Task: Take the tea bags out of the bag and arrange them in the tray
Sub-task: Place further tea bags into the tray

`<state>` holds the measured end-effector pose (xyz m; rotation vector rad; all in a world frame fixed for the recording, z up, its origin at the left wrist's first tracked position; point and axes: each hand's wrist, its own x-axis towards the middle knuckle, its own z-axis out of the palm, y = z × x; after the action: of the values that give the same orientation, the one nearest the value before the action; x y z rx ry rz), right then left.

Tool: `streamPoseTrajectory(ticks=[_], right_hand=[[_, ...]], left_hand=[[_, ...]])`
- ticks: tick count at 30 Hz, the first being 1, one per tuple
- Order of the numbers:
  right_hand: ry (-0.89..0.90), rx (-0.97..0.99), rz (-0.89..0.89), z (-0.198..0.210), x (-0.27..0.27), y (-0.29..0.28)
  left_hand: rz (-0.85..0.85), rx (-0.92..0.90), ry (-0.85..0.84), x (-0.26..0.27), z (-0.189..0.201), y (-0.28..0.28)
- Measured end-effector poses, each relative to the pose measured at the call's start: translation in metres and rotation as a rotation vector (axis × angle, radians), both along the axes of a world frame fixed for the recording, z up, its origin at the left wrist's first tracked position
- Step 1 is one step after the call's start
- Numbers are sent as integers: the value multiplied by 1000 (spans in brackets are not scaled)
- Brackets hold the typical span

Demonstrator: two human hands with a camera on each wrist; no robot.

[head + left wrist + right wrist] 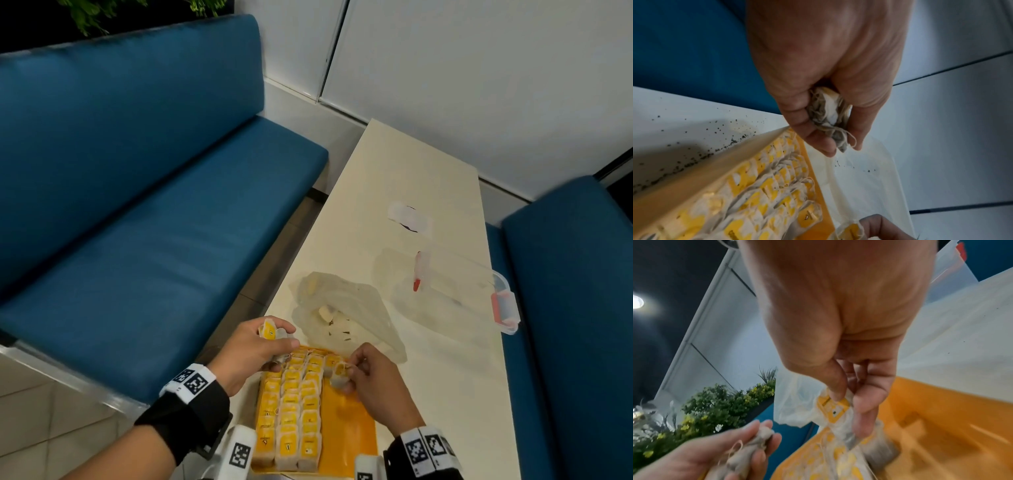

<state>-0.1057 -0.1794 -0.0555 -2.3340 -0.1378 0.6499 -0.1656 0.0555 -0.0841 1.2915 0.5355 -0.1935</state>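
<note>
Low in the frame, the left hand is clutching a bunch of tea bags in a curled grip, while the right hand is pinching one tea bag over the yellow tray, just below the plastic bag on the desk

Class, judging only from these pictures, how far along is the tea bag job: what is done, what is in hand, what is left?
Done: three rows of tea bags fill the left part of the yellow tray. In hand: the left hand grips a bunch of tea bags; the right hand pinches one tea bag over the tray. Left: the tray's right side is bare, and the plastic bag seems to hold a few more.
</note>
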Motion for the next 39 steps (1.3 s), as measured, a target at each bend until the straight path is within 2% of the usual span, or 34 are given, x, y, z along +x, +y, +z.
streamPoseTrajectory(ticks=[7, 13, 17, 21, 28, 39], right_hand=[[-85, -106, 95, -10, -22, 0], [16, -147, 11, -26, -27, -5], [56, -131, -83, -36, -25, 5], [66, -86, -131, -39, -25, 20], [-3, -145, -220, -57, -26, 32], [-48, -47, -397, -54, -25, 46]], left_hand=[[-13, 253, -59, 0, -6, -12], [-125, 584, -79, 4, -12, -18], [-213, 720, -105, 7, -12, -25], [-222, 736, -123, -2, -15, -23], [-199, 723, -128, -11, -15, -16], [-221, 737, -111, -11, -14, -14]])
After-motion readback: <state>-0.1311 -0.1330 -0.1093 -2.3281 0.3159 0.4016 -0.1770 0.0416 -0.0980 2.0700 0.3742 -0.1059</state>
